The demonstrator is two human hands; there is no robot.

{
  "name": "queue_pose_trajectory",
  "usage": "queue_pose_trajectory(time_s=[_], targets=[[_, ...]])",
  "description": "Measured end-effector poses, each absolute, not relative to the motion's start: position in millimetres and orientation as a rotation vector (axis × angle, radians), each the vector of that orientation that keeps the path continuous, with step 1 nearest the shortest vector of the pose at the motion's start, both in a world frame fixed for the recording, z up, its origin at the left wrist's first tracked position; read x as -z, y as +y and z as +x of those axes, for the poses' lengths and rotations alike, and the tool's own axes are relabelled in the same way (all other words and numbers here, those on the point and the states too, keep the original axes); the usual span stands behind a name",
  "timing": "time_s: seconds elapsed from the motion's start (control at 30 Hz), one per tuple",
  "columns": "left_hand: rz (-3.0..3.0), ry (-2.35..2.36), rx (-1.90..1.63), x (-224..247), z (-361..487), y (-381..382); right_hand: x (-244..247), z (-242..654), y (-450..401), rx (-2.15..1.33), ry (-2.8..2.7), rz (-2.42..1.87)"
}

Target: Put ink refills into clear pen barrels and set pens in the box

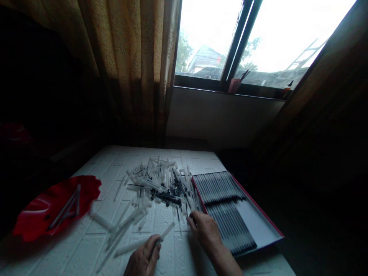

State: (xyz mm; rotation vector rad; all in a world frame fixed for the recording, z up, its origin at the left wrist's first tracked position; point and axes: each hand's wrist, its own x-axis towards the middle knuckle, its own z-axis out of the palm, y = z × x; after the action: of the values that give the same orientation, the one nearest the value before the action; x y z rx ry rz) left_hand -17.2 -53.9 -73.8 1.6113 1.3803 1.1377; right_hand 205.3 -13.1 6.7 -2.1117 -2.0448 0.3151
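My left hand (146, 256) is closed around a thin translucent tube (168, 230) that looks like a pen barrel, its free end pointing up and right. My right hand (205, 230) reaches to the near edge of a loose heap, thumb and fingers drawn together; whatever lies between the fingertips is too small to make out. In the heap, clear tubes (156, 168) mix with thin black sticks (168, 197) resembling pen refills. Beside my right hand, a red-edged box (258, 222) holds two rows of clear pens with dark cores (220, 186).
On the left, a red wavy-edged dish (31, 220) holds a few clear tubes. More tubes (123, 226) lie loose across the white brick-patterned table (94, 168). Behind stand a curtain (138, 76) and a window, with a pink cup (234, 86) on the sill.
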Motion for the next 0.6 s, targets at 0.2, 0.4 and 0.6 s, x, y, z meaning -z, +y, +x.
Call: queue_pose_trajectory(time_s=[0.2,0.4,0.6], targets=[[1.654,1.38,-1.151,67,-15,-56,-13,188,-1,-0.298,-2.044,-2.288],[1.593,1.352,-1.184,63,-16,-58,-23,193,-12,-0.333,-2.042,-2.245],[1.594,1.372,-1.33,60,-16,-60,-34,208,-51,-0.427,-2.091,-1.626]])
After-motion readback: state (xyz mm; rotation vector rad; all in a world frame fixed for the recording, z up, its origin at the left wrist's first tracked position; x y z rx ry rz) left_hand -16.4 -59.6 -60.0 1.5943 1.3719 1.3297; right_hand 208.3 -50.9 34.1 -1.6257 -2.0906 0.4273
